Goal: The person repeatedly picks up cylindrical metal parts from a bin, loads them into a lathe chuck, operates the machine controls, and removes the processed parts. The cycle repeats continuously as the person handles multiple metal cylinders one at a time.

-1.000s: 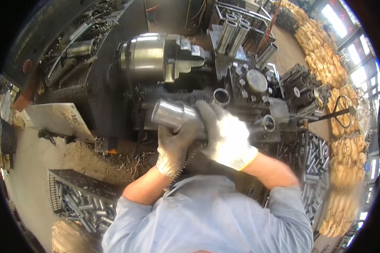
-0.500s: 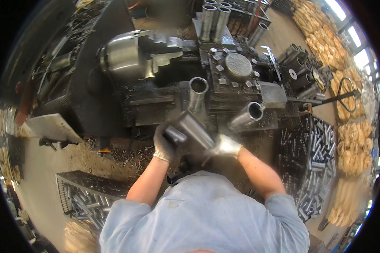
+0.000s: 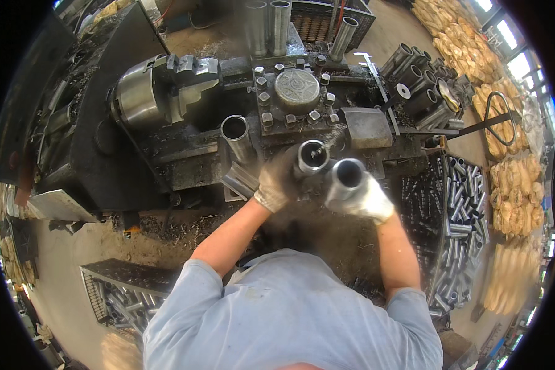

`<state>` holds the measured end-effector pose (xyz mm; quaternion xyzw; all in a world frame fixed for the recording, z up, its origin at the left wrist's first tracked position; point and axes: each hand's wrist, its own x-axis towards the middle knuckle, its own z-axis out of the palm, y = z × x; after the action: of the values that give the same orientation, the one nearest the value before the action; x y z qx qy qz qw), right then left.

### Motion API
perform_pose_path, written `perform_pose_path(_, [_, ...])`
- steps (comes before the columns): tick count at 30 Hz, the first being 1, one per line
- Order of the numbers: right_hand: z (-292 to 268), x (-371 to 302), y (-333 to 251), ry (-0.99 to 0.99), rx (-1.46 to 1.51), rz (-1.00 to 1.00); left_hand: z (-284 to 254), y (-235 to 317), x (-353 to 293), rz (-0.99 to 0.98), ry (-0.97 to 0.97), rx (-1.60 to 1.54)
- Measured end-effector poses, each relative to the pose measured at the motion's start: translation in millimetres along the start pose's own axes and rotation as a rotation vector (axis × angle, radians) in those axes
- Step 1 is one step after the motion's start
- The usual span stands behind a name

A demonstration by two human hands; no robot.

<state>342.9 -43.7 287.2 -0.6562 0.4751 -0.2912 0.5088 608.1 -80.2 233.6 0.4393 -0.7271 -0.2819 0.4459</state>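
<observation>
My left hand point(image 3: 274, 185), in a dirty glove, is closed round the side of an upright metal tube point(image 3: 313, 156) at the machine's front. Its fingers are dark and blurred. My right hand point(image 3: 371, 198), in a white glove, grips a second metal tube point(image 3: 349, 175) just to the right, its open end tilted up. Left of my left hand, another tube point(image 3: 235, 131) stands on the machine bed. A shiny metal piece point(image 3: 242, 179) lies below that tube, partly hidden by my left wrist.
The lathe chuck point(image 3: 140, 92) is at the left, the bolted tool post point(image 3: 296, 91) beyond my hands. A caliper point(image 3: 376, 80) and standing tubes point(image 3: 416, 77) are at the back right. Bins of short tubes point(image 3: 459, 228) flank me; a dark lever point(image 3: 475, 128) juts out at right.
The view has shifted right. My left hand has gone from the tube it held to the upright one. My right hand has raised its tube and turned the open end up.
</observation>
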Motion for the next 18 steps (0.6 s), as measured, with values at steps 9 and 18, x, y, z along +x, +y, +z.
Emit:
perform_pose_path(9, [73, 76, 15, 0.241, -0.307, -0.004, -122, 9, -132, -0.577, 0.492, -1.524])
perform_pose_path(18, [152, 41, -36, -0.189, -0.838, -0.256, -173, -53, -160, -0.722, 0.635, -1.387])
